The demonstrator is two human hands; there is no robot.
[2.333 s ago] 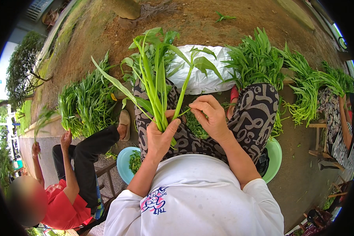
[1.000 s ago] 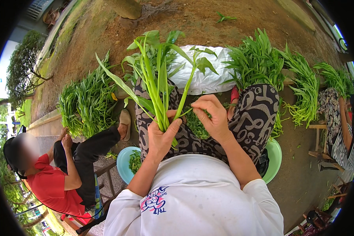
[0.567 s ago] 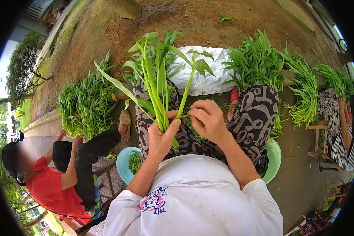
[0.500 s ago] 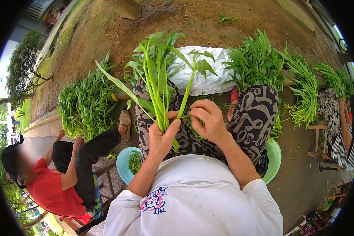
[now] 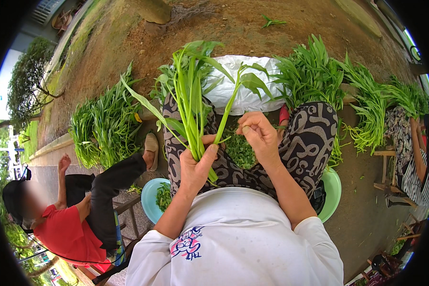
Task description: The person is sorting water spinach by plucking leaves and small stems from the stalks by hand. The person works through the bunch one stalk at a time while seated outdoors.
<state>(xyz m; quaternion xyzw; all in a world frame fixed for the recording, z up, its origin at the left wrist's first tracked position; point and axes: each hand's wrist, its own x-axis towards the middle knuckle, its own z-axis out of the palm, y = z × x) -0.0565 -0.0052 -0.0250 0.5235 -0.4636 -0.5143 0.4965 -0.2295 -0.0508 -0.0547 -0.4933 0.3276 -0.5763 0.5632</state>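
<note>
My left hand [image 5: 194,168] is closed round a small bunch of water spinach [image 5: 189,107], its leafy tops pointing up and away from me. One separate stem [image 5: 229,106] slants to the right out of the same grip, a short torn side shoot at its lower part. To the right of this stem, apart from it, is my right hand [image 5: 261,139], with its fingers curled and the fingertips pinched together. Whether a small piece sits in that pinch I cannot make out. Below, between my legs, lie picked green leaves [image 5: 242,150].
A white sack [image 5: 240,102] lies ahead, with water spinach heaps to its right [image 5: 312,76] and left [image 5: 109,124]. A light-blue basin [image 5: 149,205] holds greens at my left; a green basin [image 5: 335,195] stands at my right. A person in red [image 5: 69,233] sits at left.
My right hand has drawn back from the separate stem, rightward and slightly up. That stem's leafy top has swayed right. The person at left has raised one hand.
</note>
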